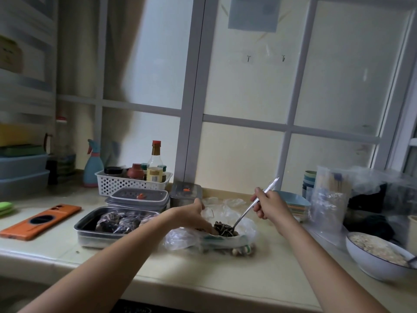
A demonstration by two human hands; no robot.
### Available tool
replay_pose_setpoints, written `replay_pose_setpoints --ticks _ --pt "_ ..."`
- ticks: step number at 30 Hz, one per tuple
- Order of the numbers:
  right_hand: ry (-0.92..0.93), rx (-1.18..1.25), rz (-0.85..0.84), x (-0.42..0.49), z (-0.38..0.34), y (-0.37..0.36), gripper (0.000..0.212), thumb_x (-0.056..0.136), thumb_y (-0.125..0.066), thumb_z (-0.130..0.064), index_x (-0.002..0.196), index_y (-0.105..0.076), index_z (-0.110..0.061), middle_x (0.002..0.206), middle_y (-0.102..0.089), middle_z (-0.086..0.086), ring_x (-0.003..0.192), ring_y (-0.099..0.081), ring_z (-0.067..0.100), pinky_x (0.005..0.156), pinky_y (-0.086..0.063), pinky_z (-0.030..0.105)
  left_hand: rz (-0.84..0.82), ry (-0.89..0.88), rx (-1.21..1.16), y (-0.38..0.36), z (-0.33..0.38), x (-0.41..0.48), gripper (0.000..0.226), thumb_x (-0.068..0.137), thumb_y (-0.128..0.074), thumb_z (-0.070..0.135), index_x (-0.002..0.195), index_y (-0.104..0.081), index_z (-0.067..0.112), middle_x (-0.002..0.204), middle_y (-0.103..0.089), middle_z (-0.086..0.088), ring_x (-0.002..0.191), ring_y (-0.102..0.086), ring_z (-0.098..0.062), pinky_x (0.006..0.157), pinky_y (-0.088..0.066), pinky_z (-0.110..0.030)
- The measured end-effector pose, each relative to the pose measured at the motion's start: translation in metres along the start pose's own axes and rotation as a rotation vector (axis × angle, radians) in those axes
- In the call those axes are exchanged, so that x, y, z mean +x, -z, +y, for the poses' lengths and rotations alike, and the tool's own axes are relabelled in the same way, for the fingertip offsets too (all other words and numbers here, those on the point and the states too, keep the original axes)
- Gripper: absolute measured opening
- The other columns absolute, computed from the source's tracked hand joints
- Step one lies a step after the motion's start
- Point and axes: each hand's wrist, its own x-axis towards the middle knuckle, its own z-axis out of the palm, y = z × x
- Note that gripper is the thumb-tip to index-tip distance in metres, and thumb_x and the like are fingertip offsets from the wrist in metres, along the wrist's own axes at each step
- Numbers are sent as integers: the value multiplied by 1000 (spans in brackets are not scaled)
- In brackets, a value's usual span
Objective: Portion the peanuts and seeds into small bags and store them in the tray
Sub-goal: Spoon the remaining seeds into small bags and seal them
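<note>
The left hand (196, 216) pinches open the crumpled clear plastic bag (225, 211) while the right hand (268, 204) grips a long metal spoon (246, 211) dug into the striped dark seeds (222, 228) between them, so the scoop is best lifted level, the rectangular steel tray (90, 236) lying just left.

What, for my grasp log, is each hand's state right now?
Left hand: holding the rim of the plastic bag.
Right hand: closed on the spoon, its bowl in the seeds.
</note>
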Motion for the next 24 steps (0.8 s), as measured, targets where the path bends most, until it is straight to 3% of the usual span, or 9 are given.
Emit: replay_pose_setpoints --ticks 4,6,9,13,18,20,22,24 --pt "-4 -5 74 4 -7 5 39 104 -47 -29 89 -69 0 63 -61 8 45 -51 18 50 -43 27 38 -93 49 -6 -3 4 95 74 -78 62 140 -31 13 127 -54 -6 113 -56 -22 96 -51 -35" --pt "-8 -9 97 7 -8 7 39 103 -47 -29 89 -69 0 60 -61 6 45 -51 18 51 -44 27 85 -152 192 -9 0 3 70 89 -71 44 141 -37 11 124 -58 -7 110 -58 -25 91 -49 -33" --pt "-21 -11 122 7 -8 10 39 103 -47 -29 88 -70 -1 57 -61 5 46 -52 19 54 -45 29 132 -233 357 -12 3 0 46 97 -63 26 137 -46 15 121 -65 -1 113 -60 -23 94 -46 -36" --pt "-49 32 130 6 -6 11 39 103 -47 -29 89 -69 0 57 -59 5 45 -50 18 54 -45 29 151 -244 306 -15 1 -1 43 95 -60 21 136 -49 13 112 -72 5 108 -64 -20 97 -50 -39" --pt "-63 55 124 4 -6 8 38 102 -48 -29 88 -69 0 56 -57 5 44 -48 18 51 -41 29 136 -219 125 -22 6 1 44 83 -78 25 122 -63 11 101 -77 9 96 -71 -11 92 -56 -35" --pt "-58 49 125 2 -8 8 38 103 -48 -29 86 -69 -2 57 -57 4 44 -48 18 51 -42 28 155 -209 146 -24 10 1 35 81 -82 29 109 -69 11 103 -77 6 92 -70 -12 83 -57 -28" --pt "-55 49 122 1 -12 7 39 103 -48 -29 86 -69 -2 58 -57 4 45 -48 18 51 -42 29 168 -205 212 -24 12 3 21 82 -81 35 92 -70 22 99 -76 5 84 -66 -11 63 -48 -17" --pt "-52 38 115 0 -16 8 39 103 -48 -29 88 -70 0 59 -58 4 47 -49 19 52 -43 29 155 -203 257 -24 14 6 18 81 -81 45 91 -74 32 90 -74 5 81 -64 -12 58 -42 -19"
